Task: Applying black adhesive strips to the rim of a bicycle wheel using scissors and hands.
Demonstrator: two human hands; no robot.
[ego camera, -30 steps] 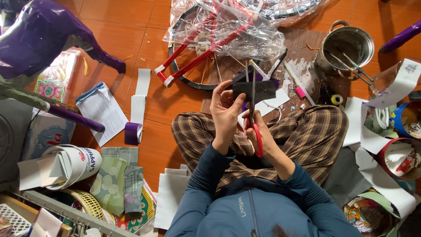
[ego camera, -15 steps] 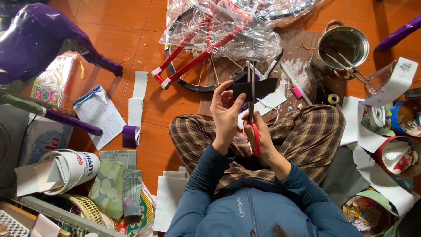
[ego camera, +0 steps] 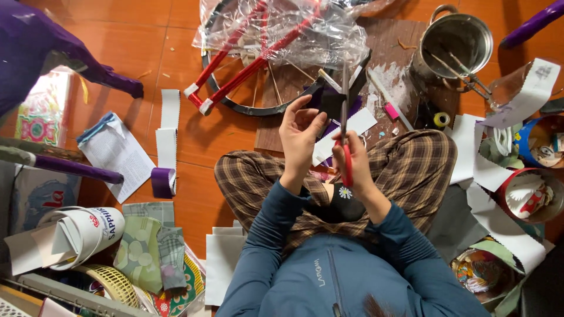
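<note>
I sit cross-legged on an orange tiled floor. My right hand (ego camera: 352,161) grips red-handled scissors (ego camera: 345,141), blades pointing away from me. My left hand (ego camera: 299,138) pinches a small dark piece of paper (ego camera: 332,104) just left of the blades, at their tip. Both hands hover over my plaid-trousered knees. A white paper strip (ego camera: 346,130) lies on the board under the hands.
A bicycle wheel (ego camera: 264,105) with a red frame wrapped in clear plastic (ego camera: 294,29) lies ahead. A steel pot (ego camera: 455,41) stands far right. A purple tape roll (ego camera: 161,182) and white strips sit left. Paper rolls, baskets and tins crowd both sides.
Both hands have shifted slightly toward me and lower in view. The dark paper now looks smaller at the scissor tips.
</note>
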